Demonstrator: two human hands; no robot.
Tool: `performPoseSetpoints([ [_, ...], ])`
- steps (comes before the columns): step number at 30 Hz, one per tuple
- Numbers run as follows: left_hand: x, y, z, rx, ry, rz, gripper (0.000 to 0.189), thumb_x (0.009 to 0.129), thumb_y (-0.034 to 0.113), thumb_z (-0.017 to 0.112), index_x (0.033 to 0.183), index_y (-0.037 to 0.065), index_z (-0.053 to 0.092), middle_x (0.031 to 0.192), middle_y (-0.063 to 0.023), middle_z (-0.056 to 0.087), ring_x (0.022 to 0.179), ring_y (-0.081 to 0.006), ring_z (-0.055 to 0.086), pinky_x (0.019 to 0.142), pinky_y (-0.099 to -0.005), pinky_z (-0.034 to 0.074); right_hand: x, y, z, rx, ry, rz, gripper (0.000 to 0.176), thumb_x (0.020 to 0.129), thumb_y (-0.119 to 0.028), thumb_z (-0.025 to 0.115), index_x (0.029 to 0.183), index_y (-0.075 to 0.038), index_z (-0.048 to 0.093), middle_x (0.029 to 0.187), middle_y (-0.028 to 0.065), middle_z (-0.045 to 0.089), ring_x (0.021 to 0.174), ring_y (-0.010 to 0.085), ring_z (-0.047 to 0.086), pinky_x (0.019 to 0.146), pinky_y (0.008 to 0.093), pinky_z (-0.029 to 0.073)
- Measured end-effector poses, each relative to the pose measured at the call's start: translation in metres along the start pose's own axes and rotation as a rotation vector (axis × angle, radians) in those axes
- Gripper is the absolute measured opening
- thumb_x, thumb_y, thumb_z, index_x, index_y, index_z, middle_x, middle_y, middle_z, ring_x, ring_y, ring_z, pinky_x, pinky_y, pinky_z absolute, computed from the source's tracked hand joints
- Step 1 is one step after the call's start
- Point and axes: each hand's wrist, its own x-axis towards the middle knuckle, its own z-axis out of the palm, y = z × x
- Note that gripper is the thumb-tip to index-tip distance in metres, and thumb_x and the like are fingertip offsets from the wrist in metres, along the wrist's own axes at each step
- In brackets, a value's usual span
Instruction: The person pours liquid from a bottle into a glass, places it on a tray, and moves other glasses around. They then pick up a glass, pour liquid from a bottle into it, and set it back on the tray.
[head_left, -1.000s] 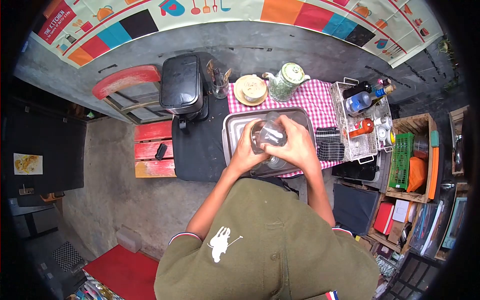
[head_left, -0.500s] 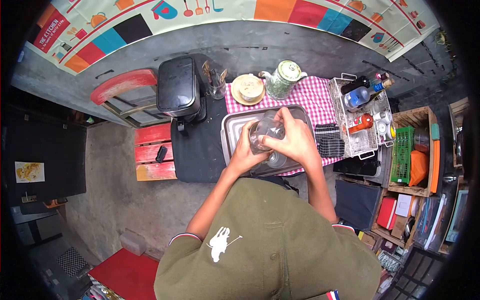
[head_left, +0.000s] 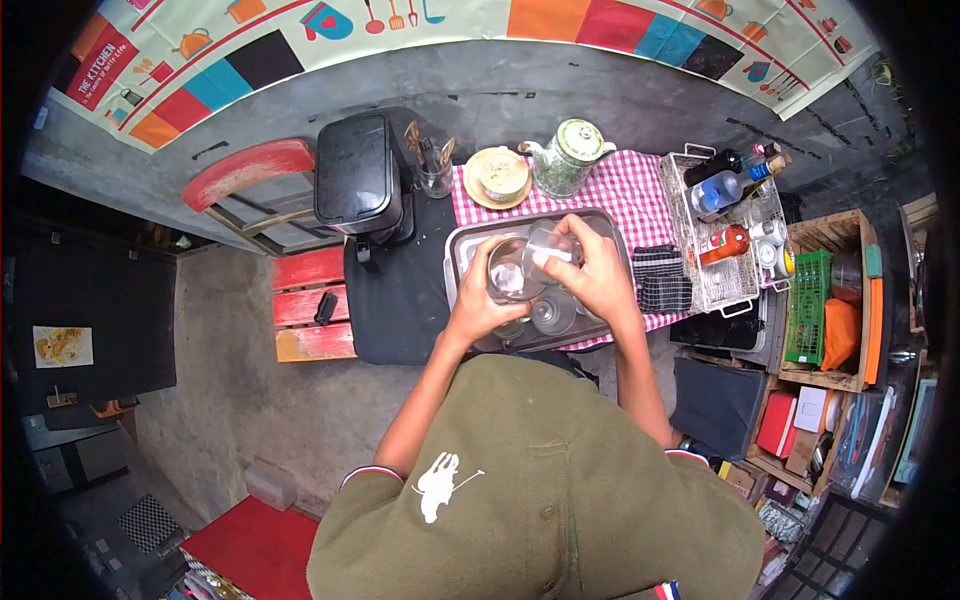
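Observation:
My left hand [head_left: 478, 305] is wrapped round a clear glass [head_left: 512, 272] above the tray. Just right of it, my right hand [head_left: 592, 275] grips a second clear glass [head_left: 549, 244], tilted and close beside the first; whether the two touch I cannot tell. Below them, another glass [head_left: 553, 311] stands on the tray [head_left: 457, 243], near its front edge. Part of one more clear glass shows under my left hand. Both hands hide parts of the glasses and the tray.
Behind the tray are a cup on a saucer [head_left: 497, 204] and a green teapot [head_left: 570, 160]. A wire rack [head_left: 725, 294] of bottles stands right, beside a dark checked cloth [head_left: 660, 281]. A black appliance [head_left: 355, 175] stands left.
The two held glasses have come apart slightly, the left one now open toward the camera. My right hand has tilted its glass, and the standing glass below shows more fully.

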Motion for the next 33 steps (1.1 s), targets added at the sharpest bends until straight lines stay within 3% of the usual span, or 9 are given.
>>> performPoseSetpoints([
  [4, 0.005, -0.004, -0.008, -0.057, -0.001, -0.038, 0.092, 0.061, 0.015, 0.089, 0.139, 0.004, 0.042, 0.127, -0.0160, 0.060, 0.118, -0.0280, 0.060, 0.103, -0.0393, 0.047, 0.000, 0.021, 0.011, 0.224, 0.056, -0.109, 0.051, 0.079, -0.047, 0.074, 0.096, -0.001, 0.058, 0.078, 0.0080, 0.064, 0.070, 0.0138, 0.060, 0.063, 0.0348, 0.047],
  [7, 0.009, -0.008, -0.015, -0.008, 0.017, -0.027, 0.088, 0.061, 0.014, 0.089, 0.136, 0.004, 0.044, 0.126, -0.0150, 0.061, 0.118, -0.0266, 0.061, 0.102, -0.0389, 0.048, 0.000, 0.037, 0.017, 0.404, 0.045, -0.081, 0.049, 0.082, -0.045, 0.073, 0.099, -0.002, 0.057, 0.086, 0.0031, 0.063, 0.079, 0.0095, 0.058, 0.065, 0.0302, 0.046],
  [16, 0.019, -0.023, -0.033, 0.046, 0.019, -0.111, 0.084, 0.064, 0.014, 0.089, 0.135, 0.005, 0.043, 0.125, -0.0111, 0.064, 0.115, -0.0219, 0.063, 0.100, -0.0357, 0.050, -0.011, 0.060, 0.028, 0.638, 0.067, 0.009, 0.043, 0.091, -0.034, 0.070, 0.117, -0.004, 0.053, 0.095, 0.0028, 0.060, 0.085, 0.0068, 0.060, 0.069, 0.0215, 0.047],
  [26, 0.026, -0.075, -0.032, 0.161, -0.035, -0.142, 0.087, 0.062, 0.021, 0.090, 0.136, 0.004, 0.047, 0.125, -0.0118, 0.064, 0.117, -0.0250, 0.062, 0.102, -0.0371, 0.047, -0.019, 0.093, 0.037, 0.629, 0.119, 0.035, 0.045, 0.090, -0.028, 0.073, 0.121, -0.005, 0.051, 0.098, 0.0028, 0.061, 0.080, 0.0059, 0.056, 0.068, 0.0216, 0.045],
  [29, 0.026, -0.111, -0.028, 0.166, -0.007, -0.064, 0.086, 0.062, 0.022, 0.090, 0.136, 0.004, 0.049, 0.125, -0.0125, 0.064, 0.118, -0.0251, 0.062, 0.102, -0.0375, 0.047, -0.020, 0.093, 0.039, 0.644, 0.136, 0.034, 0.045, 0.089, -0.026, 0.073, 0.122, -0.005, 0.050, 0.097, 0.0025, 0.063, 0.082, 0.0060, 0.056, 0.069, 0.0223, 0.045],
  [33, 0.028, -0.121, -0.024, 0.166, -0.069, -0.153, 0.089, 0.063, 0.021, 0.090, 0.138, 0.002, 0.047, 0.126, -0.0177, 0.062, 0.119, -0.0290, 0.061, 0.102, -0.0395, 0.047, -0.025, 0.094, 0.036, 0.618, 0.136, 0.053, 0.045, 0.089, -0.025, 0.073, 0.122, -0.005, 0.050, 0.097, 0.0026, 0.064, 0.083, 0.0061, 0.057, 0.070, 0.0228, 0.046],
])
